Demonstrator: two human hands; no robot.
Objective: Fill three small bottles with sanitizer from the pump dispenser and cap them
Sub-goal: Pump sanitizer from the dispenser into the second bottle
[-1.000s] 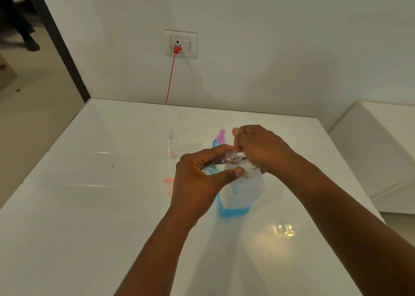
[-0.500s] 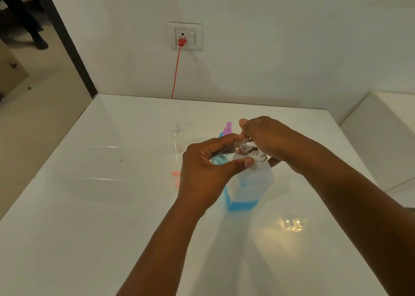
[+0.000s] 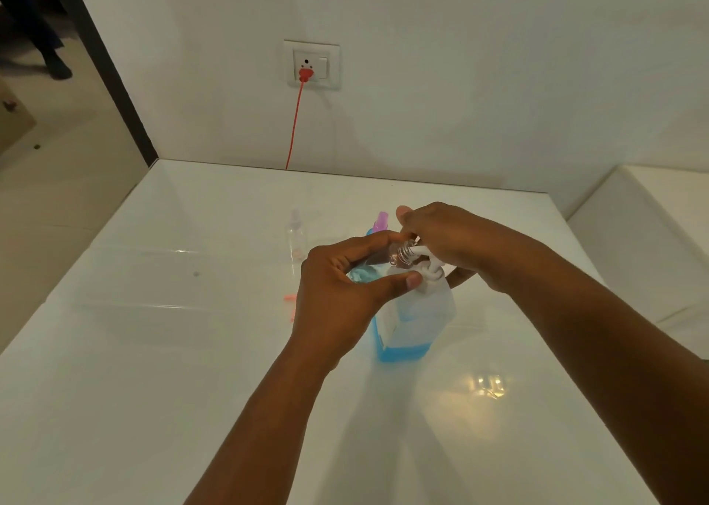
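Left hand (image 3: 337, 293) gripping small bottle (image 3: 401, 255), mouth at pump dispenser (image 3: 416, 312) spout; right hand (image 3: 445, 236) curled over pump head.

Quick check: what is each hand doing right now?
Left hand: grips the small bottle, tilted to the nozzle.
Right hand: fingers curled over the pump dispenser head, pressing on it.

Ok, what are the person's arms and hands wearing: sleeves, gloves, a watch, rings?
Nothing shows. The left hand and right hand are bare: no gloves, and no rings on the fingers in view. Both forearms are uncovered up to the frame edge, with no sleeve, watch or wristband in sight.
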